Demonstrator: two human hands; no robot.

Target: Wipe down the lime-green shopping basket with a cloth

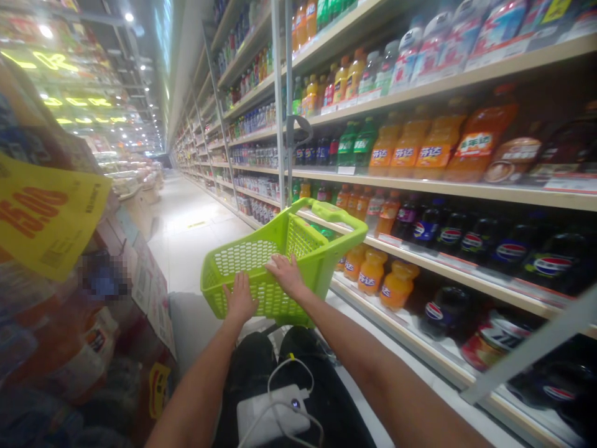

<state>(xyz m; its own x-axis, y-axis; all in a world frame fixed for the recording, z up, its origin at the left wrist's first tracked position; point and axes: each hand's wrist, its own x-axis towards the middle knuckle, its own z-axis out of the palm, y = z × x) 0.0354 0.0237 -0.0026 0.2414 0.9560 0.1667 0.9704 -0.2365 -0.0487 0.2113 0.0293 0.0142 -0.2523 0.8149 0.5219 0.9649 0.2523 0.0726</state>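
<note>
A bright green plastic shopping cart [275, 298] stands sideways in front of me, its handle end to the right. Its basket looks bare inside where I can see. My left hand [241, 297] lies against the near side wall, fingers stretched upward to the rim. On the same rim, farther right, rests my right hand [285, 274] with its fingers spread. Both hands touch the cart, and neither holds a loose item. A white power bank [273, 414] with a white cable lies on my lap, below my forearms.
Tall drink shelves [420, 180] line the right side, holding orange soda bottles [403, 146] and dark cola bottles [508, 252]. Stacked goods with a yellow price sign [51, 214] crowd the left. A pale tiled aisle [186, 205] runs ahead between them.
</note>
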